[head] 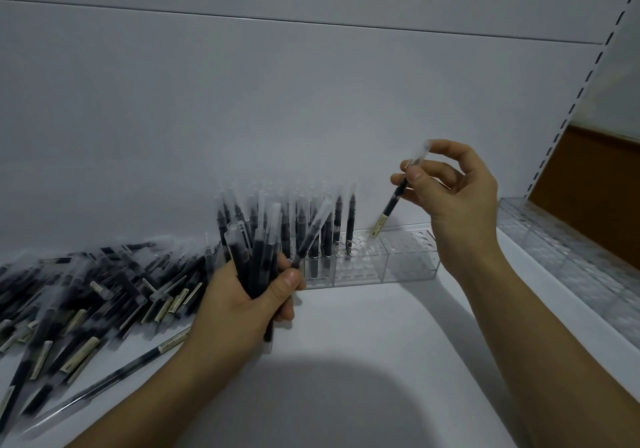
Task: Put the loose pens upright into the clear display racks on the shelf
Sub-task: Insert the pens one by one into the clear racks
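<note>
A clear display rack (408, 267) stands against the shelf's back wall, its left part filled with several upright black pens (311, 226). My right hand (450, 184) pinches a single black pen (393, 203), tilted, with its lower tip just above the rack's empty holes. My left hand (249, 302) grips a bundle of pens (258, 250) in front of the rack's left end. A big heap of loose pens (86, 291) lies on the shelf to the left.
The white shelf board (363, 343) stretches in front of the rack. More clear racks (561, 257) stand along the right side beside a slotted shelf upright (571, 108). The white back panel (242, 118) rises behind.
</note>
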Demonstrator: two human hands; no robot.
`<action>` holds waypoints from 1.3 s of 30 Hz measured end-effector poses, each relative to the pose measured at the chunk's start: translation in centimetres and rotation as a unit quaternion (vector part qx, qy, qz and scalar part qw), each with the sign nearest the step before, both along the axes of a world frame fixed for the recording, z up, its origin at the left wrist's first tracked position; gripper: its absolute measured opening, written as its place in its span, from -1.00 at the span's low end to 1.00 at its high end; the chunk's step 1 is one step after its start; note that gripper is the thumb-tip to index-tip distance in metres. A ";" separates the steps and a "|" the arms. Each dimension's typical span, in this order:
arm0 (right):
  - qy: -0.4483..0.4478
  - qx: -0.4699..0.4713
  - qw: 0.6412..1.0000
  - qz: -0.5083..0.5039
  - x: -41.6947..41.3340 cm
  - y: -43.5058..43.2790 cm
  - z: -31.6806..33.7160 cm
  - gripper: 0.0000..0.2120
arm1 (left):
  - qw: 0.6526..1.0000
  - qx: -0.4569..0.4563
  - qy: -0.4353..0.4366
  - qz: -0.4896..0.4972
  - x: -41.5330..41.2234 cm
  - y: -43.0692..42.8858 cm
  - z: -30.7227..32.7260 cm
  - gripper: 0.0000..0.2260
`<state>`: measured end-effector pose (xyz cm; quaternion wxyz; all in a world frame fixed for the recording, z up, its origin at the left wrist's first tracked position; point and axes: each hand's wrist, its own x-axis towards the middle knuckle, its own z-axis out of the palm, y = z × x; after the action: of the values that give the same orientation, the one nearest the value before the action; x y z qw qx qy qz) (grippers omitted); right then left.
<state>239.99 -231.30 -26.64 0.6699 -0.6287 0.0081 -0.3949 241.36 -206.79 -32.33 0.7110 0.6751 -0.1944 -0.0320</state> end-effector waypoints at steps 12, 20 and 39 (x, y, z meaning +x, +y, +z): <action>0.021 -0.092 0.995 -0.021 1.2 -0.1 -1.1 -0.71 | 1.000 0.025 0.009 0.013 0.2 0.2 -0.4 -0.89; 0.063 -0.161 0.985 0.009 2.1 0.3 -2.1 -0.66 | 0.999 0.034 0.020 0.029 0.4 0.1 -0.4 -0.85; 0.030 -0.218 0.975 -0.025 0.0 3.0 -2.0 -0.85 | 0.998 -0.010 0.049 0.046 0.0 -0.1 -0.1 -0.88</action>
<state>240.04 -228.32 -28.60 0.5055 -0.7710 -0.0423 -0.3849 241.40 -206.88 -32.44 0.7270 0.6738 -0.1285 -0.0301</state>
